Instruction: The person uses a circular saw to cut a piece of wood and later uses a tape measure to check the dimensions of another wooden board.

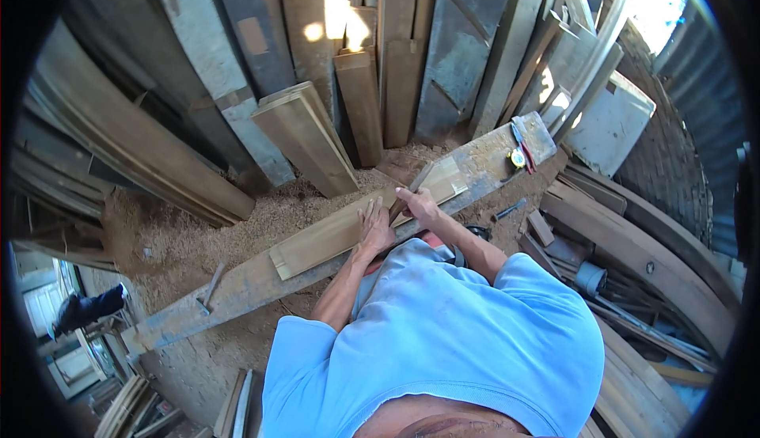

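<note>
A long pale wooden board [324, 240] lies along a narrow, worn bench plank [253, 289] in front of me. My left hand [375, 228] rests on the board, its fingers stretched forward. Just to its right, my right hand [419, 205] is closed around a narrow brown wooden piece [397, 208]. That piece slants across the board, its upper end sticking out beyond my fingers; its exact kind is unclear. Farther left on the plank lies a hammer-like tool [210, 289]. A yellow tape measure [518, 158] and a red-handled tool sit near the right end.
Several planks [400, 82] lean upright at the back, with a short pale board stack [307, 139] nearer. Wood shavings [186, 240] cover the ground. Curved timbers [641, 248] and scraps lie at right, beside a dark hand tool [508, 209]. A person's dark-clothed leg [93, 309] shows far left.
</note>
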### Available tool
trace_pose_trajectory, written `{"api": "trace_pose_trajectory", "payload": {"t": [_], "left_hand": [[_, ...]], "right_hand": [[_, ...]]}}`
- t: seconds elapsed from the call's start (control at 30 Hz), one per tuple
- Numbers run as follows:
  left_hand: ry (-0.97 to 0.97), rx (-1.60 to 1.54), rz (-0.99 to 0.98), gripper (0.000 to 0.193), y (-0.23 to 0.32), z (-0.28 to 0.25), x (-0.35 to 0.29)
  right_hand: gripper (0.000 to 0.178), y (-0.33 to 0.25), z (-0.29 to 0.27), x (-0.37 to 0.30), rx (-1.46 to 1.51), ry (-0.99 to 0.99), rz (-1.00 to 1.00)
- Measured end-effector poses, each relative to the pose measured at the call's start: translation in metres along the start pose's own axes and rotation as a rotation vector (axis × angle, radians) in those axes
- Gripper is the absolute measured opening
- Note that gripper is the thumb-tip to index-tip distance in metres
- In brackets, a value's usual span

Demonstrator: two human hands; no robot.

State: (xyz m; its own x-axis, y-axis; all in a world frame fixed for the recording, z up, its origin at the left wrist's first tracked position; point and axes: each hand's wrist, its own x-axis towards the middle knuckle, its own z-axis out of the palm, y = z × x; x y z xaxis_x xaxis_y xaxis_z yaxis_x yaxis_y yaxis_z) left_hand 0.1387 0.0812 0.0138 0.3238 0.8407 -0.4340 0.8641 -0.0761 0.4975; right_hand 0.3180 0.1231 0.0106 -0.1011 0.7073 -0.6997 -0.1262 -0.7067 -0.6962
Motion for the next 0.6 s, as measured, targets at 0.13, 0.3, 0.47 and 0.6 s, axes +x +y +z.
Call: {"api": "trace_pose_trajectory", "payload": {"t": [0.13,0.3,0.47,0.6], "left_hand": [[0.0,-0.194,0.152,0.087,0.031,-0.005,0.024],[-0.013,-0.023,0.015,0.114,0.035,-0.01,0.045],[-0.234,0.322,-0.165,0.13,0.018,-0.005,0.039],[-0.119,0.32,-0.138,0.139,0.003,0.017,0.039]], "right_hand": [[0.031,-0.012,-0.076,0.011,0.164,0.068,-0.039],[0.019,-0.029,-0.204,0.005,0.398,0.13,-0.012],[0.02,-0.026,-0.302,-0.002,0.444,0.037,0.154],[0.019,-0.012,-0.337,0.011,0.349,-0.011,0.373]]}}
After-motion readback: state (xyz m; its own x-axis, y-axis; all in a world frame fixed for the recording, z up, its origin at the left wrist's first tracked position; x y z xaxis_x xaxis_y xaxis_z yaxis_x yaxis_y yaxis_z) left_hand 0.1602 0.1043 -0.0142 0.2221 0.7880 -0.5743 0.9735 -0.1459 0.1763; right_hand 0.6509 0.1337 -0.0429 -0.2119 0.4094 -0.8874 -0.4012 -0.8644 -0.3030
